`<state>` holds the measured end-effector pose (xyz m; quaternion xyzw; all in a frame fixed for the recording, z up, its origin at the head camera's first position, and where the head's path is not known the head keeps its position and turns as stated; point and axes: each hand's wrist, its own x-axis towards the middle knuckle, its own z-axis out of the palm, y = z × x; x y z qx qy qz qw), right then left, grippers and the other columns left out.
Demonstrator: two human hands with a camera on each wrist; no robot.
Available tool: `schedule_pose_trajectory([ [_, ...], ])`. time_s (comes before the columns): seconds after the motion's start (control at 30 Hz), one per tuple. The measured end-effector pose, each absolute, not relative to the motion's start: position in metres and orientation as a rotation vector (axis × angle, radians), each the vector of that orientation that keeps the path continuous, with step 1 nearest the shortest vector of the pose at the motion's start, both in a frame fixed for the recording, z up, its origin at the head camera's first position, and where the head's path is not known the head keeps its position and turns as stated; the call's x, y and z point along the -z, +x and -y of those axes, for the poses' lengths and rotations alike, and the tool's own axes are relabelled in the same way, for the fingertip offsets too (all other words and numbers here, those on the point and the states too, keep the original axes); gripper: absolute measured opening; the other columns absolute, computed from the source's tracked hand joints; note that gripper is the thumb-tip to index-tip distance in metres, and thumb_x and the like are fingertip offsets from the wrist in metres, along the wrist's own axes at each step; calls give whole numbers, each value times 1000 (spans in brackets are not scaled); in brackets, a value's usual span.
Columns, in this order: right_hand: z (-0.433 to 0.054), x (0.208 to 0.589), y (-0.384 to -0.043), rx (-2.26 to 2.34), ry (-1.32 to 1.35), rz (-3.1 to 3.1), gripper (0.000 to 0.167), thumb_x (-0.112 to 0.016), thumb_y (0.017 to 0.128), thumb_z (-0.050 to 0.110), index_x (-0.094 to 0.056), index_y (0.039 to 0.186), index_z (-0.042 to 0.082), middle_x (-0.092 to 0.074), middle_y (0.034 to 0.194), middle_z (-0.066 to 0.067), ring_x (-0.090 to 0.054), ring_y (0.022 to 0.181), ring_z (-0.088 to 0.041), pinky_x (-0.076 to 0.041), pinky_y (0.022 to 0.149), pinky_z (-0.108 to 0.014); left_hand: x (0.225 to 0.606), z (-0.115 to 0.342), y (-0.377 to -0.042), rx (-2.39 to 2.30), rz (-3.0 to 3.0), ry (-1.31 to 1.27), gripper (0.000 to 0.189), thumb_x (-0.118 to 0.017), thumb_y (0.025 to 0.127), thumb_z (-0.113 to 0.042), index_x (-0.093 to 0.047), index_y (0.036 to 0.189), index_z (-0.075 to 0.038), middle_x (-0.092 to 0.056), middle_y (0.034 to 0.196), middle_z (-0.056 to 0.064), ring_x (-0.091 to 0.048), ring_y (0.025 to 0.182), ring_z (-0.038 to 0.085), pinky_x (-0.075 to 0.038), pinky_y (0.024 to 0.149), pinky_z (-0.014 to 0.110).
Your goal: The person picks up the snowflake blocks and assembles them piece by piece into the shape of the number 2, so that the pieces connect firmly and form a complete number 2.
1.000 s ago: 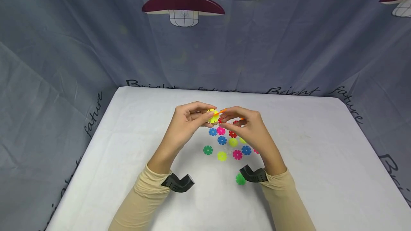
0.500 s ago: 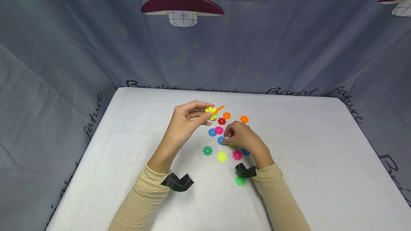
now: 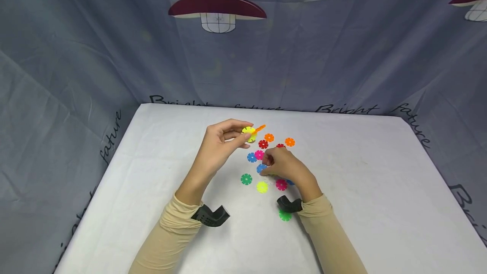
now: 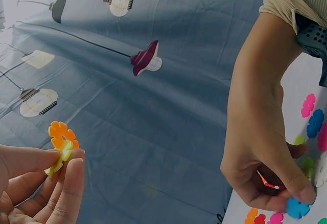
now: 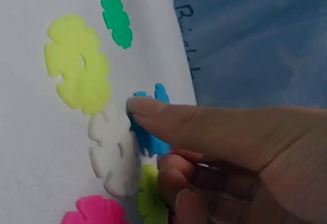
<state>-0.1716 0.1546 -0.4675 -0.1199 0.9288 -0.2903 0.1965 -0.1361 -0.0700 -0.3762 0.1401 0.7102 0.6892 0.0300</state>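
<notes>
In the head view, my left hand [image 3: 224, 145] pinches a yellow notched plastic disc [image 3: 248, 133] above the table. An orange disc [image 4: 59, 132] is slotted into it at an angle. Lower and to the right, my right hand [image 3: 287, 166] reaches among loose discs on the tabletop. Its thumb and fingers pinch a blue disc [image 4: 298, 208], which appears tilted in the right wrist view. Beside that thumb lies a whitish clear disc [image 5: 115, 152], with a yellow disc [image 5: 79, 63] further left. The right hand hides part of the pile.
On the white table [image 3: 373, 189] lie several more discs: orange [image 3: 290, 142], red [image 3: 263, 144], pink [image 3: 281, 184] and dark green [image 3: 246, 179]. A green disc [image 3: 285, 215] sits near the right wrist mount. Grey-blue printed cloth [image 3: 323, 54] hangs behind the table.
My right hand has left the joined discs and come down to the blue disc on the table, which has shifted slightly toward me. My left hand stays nearly still, holding the yellow and orange pair.
</notes>
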Motion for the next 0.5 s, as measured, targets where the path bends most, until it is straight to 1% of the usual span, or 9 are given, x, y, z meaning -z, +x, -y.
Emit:
schedule_pose_trajectory([
  [0.07,-157,466,-172,882,-369,-2598,27,-89,81,19,-65,89,9,-61,79,-5,-56,71,-19,-50,65,-29,377,70,-137,-2127,-2191,432,23,-73,96,-10,-74,119,-10,-72,107,12,-77,86,23,-62,91,34],
  [0.13,-160,460,-172,1043,-381,-2587,22,-85,86,17,-66,92,9,-66,82,-6,-62,71,-21,-55,65,-30,378,70,-137,-2126,-2198,428,23,-74,96,-10,-74,119,-10,-72,107,12,-77,87,25,-62,89,34],
  [0.2,-164,452,-171,1323,-372,-2550,17,-80,91,16,-68,98,6,-71,88,-10,-69,75,-27,-61,68,-34,379,69,-138,-2121,-2209,425,23,-75,95,-9,-74,118,-9,-72,106,12,-77,88,26,-63,88,34],
  [0.27,-168,441,-168,1649,-336,-2484,20,-77,94,17,-68,106,3,-75,93,-12,-75,80,-30,-64,71,-36,380,68,-139,-2106,-2231,418,23,-76,94,-10,-74,116,-9,-73,104,12,-77,87,26,-63,86,33],
  [0.37,-170,424,-161,2049,-297,-2372,28,-75,96,17,-68,115,-2,-79,96,-8,-78,85,-25,-65,73,-35,382,66,-141,-2071,-2267,408,21,-77,93,-11,-74,114,-9,-73,103,11,-77,87,27,-63,84,33],
  [0.5,-168,409,-154,2237,-310,-2325,29,-75,96,16,-69,116,-3,-80,96,1,-79,82,-17,-64,72,-31,384,66,-142,-2026,-2297,400,20,-77,94,-14,-74,113,-10,-75,102,10,-77,85,28,-63,86,33],
])
